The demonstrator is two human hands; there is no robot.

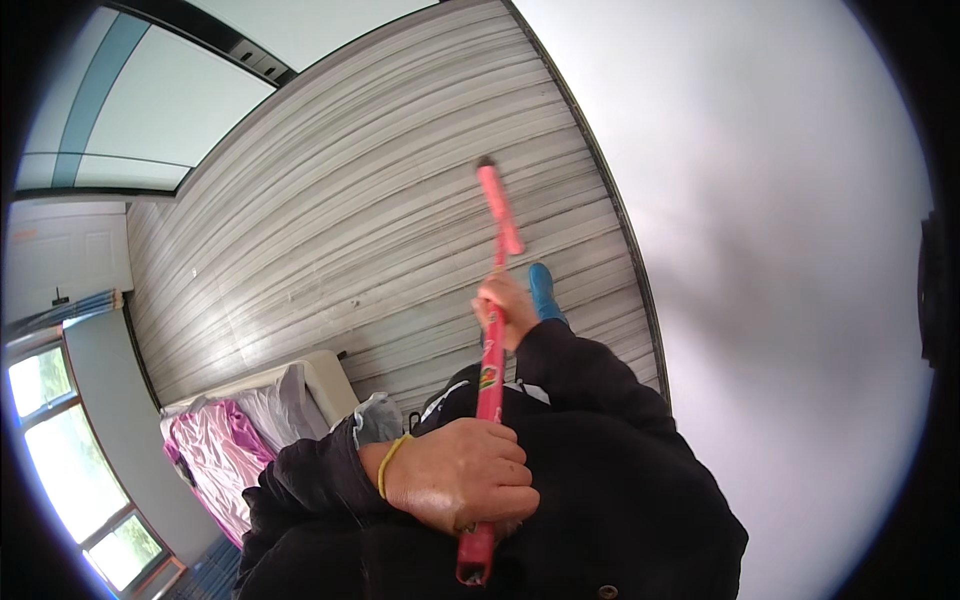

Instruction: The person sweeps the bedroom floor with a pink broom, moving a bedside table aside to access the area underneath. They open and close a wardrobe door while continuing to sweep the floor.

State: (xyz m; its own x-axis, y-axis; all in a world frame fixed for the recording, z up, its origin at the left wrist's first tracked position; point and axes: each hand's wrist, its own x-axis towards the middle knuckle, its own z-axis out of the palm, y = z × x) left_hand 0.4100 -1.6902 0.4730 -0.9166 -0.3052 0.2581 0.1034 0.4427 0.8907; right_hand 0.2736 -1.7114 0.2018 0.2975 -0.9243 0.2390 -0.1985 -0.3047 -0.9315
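Note:
A red long-handled floor tool, either a broom or a mop, runs from my belly out towards the floor. Close to its top end, my left hand is wrapped around the handle, with a yellow band on the wrist. Farther down the same handle, my right hand grips it, slightly blurred. The pink head is over the grey wood-look floor and has a dark tip; its underside is hidden. A blue shoe or shoe cover on my foot shows just beyond my right hand.
A white wall with a dark skirting edge stands close on the right. To the left is a bed with pink and grey bedding. A glossy cabinet stands at the far left, near a white door and a window.

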